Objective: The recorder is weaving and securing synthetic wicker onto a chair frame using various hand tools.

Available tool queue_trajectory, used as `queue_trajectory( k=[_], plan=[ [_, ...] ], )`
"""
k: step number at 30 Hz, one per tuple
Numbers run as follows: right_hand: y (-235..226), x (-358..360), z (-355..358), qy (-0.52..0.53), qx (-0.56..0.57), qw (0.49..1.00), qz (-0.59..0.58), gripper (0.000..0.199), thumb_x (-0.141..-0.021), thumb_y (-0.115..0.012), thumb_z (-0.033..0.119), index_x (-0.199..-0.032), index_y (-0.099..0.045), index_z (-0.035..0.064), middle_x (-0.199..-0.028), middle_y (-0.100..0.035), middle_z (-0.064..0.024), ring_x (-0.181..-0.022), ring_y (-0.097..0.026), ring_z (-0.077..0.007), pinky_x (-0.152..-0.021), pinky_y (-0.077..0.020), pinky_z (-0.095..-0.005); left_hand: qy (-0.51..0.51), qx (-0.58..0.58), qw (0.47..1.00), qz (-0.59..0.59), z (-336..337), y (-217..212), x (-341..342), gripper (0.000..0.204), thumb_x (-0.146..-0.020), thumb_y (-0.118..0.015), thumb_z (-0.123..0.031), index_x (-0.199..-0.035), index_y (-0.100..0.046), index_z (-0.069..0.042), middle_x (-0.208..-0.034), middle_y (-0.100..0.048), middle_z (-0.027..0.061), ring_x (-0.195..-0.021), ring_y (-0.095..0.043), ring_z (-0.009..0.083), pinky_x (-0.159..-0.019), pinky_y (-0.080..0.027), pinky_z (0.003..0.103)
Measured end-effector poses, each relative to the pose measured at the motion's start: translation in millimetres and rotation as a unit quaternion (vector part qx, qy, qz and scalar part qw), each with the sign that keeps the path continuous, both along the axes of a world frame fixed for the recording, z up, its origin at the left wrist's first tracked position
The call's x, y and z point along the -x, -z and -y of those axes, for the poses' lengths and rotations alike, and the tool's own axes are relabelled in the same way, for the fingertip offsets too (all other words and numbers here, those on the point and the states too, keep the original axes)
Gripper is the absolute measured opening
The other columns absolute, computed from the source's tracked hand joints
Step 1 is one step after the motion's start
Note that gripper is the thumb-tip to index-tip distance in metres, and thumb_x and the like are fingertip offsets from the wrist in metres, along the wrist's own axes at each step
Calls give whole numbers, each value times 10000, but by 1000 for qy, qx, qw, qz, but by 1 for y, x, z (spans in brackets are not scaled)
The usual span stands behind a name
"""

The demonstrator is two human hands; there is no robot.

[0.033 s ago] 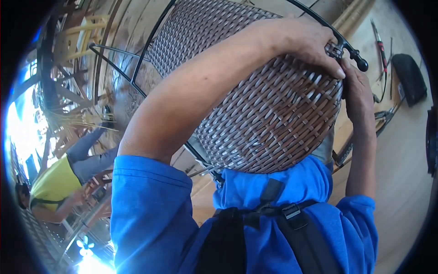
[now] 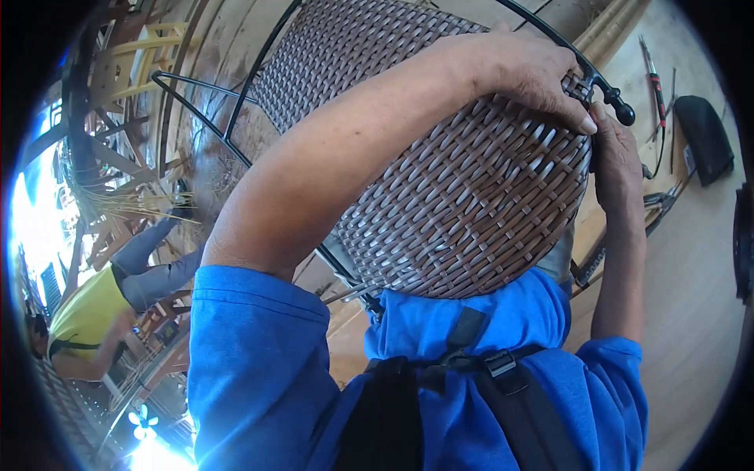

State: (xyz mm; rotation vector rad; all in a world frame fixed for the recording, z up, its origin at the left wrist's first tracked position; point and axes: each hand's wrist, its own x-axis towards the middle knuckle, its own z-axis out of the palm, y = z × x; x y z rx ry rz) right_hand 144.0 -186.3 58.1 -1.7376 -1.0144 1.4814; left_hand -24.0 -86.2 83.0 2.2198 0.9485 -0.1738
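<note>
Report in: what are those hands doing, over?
Left hand on rounded brown wicker panel; right hand at its edge; round black knob nearby; nothing visibly blocking.

I count: wicker panel x1, worker's hands x2, black pouch x1, red-black corded tool x1, yellow-shirted co-worker x1.

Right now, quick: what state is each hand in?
Left hand: curled over the woven panel near its edge; firm grip cannot be told.
Right hand: at the panel's edge, partly hidden; hold cannot be told.
</note>
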Motion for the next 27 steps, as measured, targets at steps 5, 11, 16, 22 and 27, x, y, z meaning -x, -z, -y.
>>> queue_trajectory(
  k=[5,11,16,22,27],
  plan=[
    [11,2,1,38,-4,999,-33,494,-878,-521,524,-867,-642,46,-634,-517,32,-532,-440,-62,-465,-311,-203,-67,-96,990,74,14,8,3,802,-639,-571,-730,-1140,-620,-106,-1042,-655,98,-1059,-573,264,-936,-299,483],
    [-6,8,-7,67,74,983,-156,420,-956,-437,365,-1132,-537,-3,-1002,-628,-89,-845,-615,-147,-784,-499,-289,-70,-84,993,34,16,0,1,714,-690,-537,-708,-1075,-663,-120,-1038,-655,102,-1081,-557,281,-917,-327,501],
    [13,-3,-5,131,79,982,-108,367,-890,-524,436,-783,-594,93,-636,-517,28,-509,-448,-63,-454,-335,-215,-18,-119,990,68,10,4,-4,702,-740,-521,-661,-987,-634,-14,-911,-647,200,-879,-629,324,-777,-469,397],
    [-7,6,-2,28,98,979,-176,393,-890,-531,467,-723,-582,116,-587,-449,72,-480,-344,-33,-429,-247,-206,5,1,1000,18,1,-13,7,726,-717,-577,-621,-1100,-561,-4,-1060,-594,235,-1059,-535,372,-918,-381,430],
    [-21,-3,-3,27,106,965,-238,425,-900,-523,452,-736,-609,69,-600,-448,57,-524,-370,-47,-464,-293,-219,-5,1,1000,-2,1,-21,-5,703,-728,-621,-530,-1103,-549,59,-1046,-586,253,-1018,-544,375,-892,-409,418]
  ],
)
